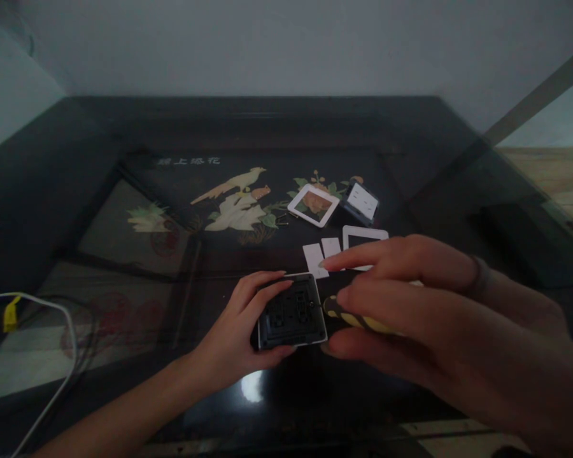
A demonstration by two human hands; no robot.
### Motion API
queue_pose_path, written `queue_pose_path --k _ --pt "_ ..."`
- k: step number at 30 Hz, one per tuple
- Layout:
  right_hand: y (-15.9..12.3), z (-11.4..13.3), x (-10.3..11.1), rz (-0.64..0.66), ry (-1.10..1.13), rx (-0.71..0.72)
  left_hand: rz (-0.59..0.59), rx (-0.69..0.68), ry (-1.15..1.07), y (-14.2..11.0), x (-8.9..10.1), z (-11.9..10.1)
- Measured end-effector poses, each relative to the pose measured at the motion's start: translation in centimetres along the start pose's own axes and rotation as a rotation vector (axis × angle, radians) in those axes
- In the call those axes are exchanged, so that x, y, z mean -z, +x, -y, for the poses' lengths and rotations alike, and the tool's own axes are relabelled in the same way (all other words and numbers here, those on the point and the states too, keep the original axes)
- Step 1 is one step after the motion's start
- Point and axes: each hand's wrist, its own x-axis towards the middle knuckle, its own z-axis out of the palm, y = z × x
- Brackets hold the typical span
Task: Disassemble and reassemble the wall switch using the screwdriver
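Observation:
My left hand [248,321] is closed around the left side of a square wall switch [293,315], whose black back faces up and whose white rim shows at the edges. My right hand [410,305] grips a screwdriver with a yellow-and-black handle [358,318]. The screwdriver lies nearly level, its tip at the right edge of the switch's back, by a small round spot. Just beyond are two white rectangular plates [315,259], close to my right fingertips. A white square frame [365,230] is partly hidden behind my right hand.
Farther back lie another white frame [314,205] and a second switch or socket body [361,202] with a white face, tilted. Small screws [282,221] sit left of them. A white cable [69,324] with a yellow tag [11,314] runs along the left of the glossy dark table [248,127].

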Motion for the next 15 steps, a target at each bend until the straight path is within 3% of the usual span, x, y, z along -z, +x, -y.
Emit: queue_pose_path --k 3,6,11,15 --pt "0.1 0.0 0.0 -0.056 -0.032 0.122 0.008 0.003 -0.018 0.0 0.1 0.0" --pt "0.0 -0.5 0.8 0.009 -0.019 0.18 0.014 0.001 0.013 0.0 0.1 -0.1" --pt "-0.2 -0.5 1.8 0.114 0.054 0.078 0.015 -0.006 0.04 0.1 0.0 0.0" --pt "-0.3 0.0 0.6 -0.054 -0.042 -0.024 0.021 0.0 0.019 0.0 0.0 0.0"
